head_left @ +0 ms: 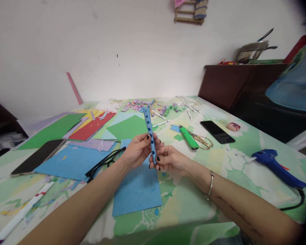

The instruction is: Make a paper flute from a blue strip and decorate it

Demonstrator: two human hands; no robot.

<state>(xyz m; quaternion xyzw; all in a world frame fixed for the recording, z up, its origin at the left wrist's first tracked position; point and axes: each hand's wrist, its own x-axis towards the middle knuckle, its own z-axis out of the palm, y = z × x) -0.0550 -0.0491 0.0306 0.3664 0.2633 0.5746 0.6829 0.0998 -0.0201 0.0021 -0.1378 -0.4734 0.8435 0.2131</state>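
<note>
A narrow blue strip with dark dots [149, 124], seemingly of craft foam or paper, is held up almost vertically over the table. My left hand [139, 149] pinches it around the middle, thumb in front. Lower down, my right hand [168, 158] grips its bottom end between thumb and fingers. Beneath both hands lies a blue sheet [137, 194], partly covered by them. Black-framed glasses [104, 163] rest beside my left forearm, on another blue sheet [71, 161].
Right of my hands are a green cutter [188, 137], gold-handled scissors [205, 141], a black phone [217, 131] and a blue glue gun [277, 166] with a cord. On the left lie another phone [39, 156] and coloured sheets [53, 131]. Paper scraps [137, 105] cover the back.
</note>
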